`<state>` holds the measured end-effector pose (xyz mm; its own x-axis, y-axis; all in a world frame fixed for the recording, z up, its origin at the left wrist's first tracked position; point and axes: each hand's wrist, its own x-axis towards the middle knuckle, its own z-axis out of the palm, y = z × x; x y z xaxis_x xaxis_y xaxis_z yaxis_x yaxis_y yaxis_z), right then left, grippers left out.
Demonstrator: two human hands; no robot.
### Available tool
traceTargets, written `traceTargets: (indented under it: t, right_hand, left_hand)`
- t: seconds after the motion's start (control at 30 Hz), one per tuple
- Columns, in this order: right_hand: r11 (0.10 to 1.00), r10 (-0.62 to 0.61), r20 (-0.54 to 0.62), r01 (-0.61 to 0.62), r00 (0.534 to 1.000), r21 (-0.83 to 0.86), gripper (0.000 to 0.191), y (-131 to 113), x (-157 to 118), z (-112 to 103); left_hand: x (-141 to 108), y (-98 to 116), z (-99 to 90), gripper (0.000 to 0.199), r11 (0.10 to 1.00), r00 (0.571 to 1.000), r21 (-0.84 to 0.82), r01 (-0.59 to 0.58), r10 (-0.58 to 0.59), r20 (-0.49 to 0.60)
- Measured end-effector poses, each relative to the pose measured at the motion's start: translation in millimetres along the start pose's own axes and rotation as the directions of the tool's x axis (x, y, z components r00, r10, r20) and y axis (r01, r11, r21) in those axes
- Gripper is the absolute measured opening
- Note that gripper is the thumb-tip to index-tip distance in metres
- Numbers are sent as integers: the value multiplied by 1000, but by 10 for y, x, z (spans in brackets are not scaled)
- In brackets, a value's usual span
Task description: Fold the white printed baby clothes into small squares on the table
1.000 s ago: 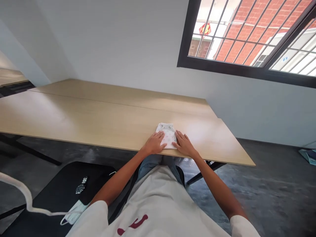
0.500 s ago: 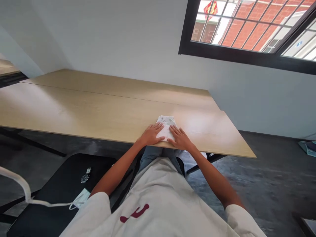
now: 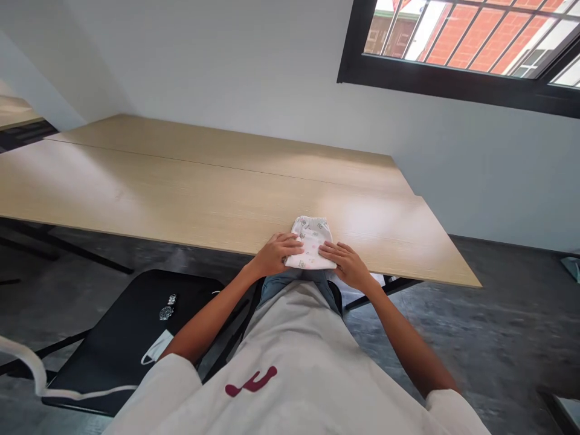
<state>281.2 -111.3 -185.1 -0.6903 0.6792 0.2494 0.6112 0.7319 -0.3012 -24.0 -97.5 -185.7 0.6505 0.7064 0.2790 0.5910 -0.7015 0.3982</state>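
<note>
A small white cloth item [image 3: 312, 241] with a faint print and a gathered top edge lies at the front edge of the wooden table [image 3: 203, 199]. My left hand [image 3: 275, 254] grips its left side, fingers on top and the thumb hidden beneath. On the right side, my right hand [image 3: 348, 263] holds it the same way, with its fingers over the cloth and its thumb out of sight. The cloth's near edge sits at the table's rim, above my lap.
A black chair [image 3: 113, 344] at the lower left bears a wristwatch [image 3: 167, 308] and a white mask [image 3: 157, 347]. A white cable [image 3: 81, 396] crosses it. Behind the table are a wall and a barred window [image 3: 453, 36].
My hands have gone from lying flat on the cloth to holding its two sides. The cloth now looks wider and nearer the table's edge. The view has shifted slightly.
</note>
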Motion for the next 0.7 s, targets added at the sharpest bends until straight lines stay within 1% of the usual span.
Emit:
traceTargets:
  t: [0.07, 0.13, 0.2, 0.23, 0.3, 0.33, 0.4, 0.47, 0.57, 0.63, 0.7]
  right_hand:
    - [988, 60, -80, -48, 995, 147, 41, 45, 34, -43]
    - [947, 190, -151, -141, 970, 288, 36, 88, 114, -77]
    - [885, 328, -184, -233, 927, 403, 42, 133, 234, -90]
    - [853, 378, -190, -260, 906, 453, 45, 157, 303, -87]
    - [797, 437, -194, -278, 878, 537, 48, 207, 443, -67]
    - [777, 456, -197, -280, 868, 564, 47, 232, 506, -52]
    - [756, 488, -203, -295, 849, 584, 43, 271, 604, -24]
    - [752, 514, -202, -325, 833, 574, 36, 292, 658, -1]
    - [744, 561, -205, -380, 802, 549, 31, 287, 686, 25]
    - [747, 590, -227, -417, 775, 518, 30, 271, 699, 43]
    - [759, 605, -262, -445, 752, 476, 28, 253, 717, 63]
  left_hand:
    - [47, -20, -44, 31, 977, 998, -213, 9, -23, -64]
    - [128, -37, -78, 40, 915, 984, -397, 73, -130, -119]
    - [241, -63, -84, 49, 829, 956, -539, 148, -259, -136]
    - [304, -83, -75, 52, 783, 942, -599, 170, -308, -135]
    - [427, -127, -37, 54, 701, 909, -689, 183, -387, -153]
    - [480, -148, -12, 53, 678, 888, -711, 187, -426, -172]
    - [557, -178, 39, 49, 681, 842, -701, 212, -492, -223]
    - [596, -192, 79, 42, 740, 799, -622, 255, -524, -296]
    - [610, -190, 103, 28, 836, 742, -439, 330, -517, -427]
    - [608, -167, 99, 27, 864, 729, -345, 367, -498, -470]
    - [598, -100, 85, 35, 884, 729, -250, 395, -468, -499]
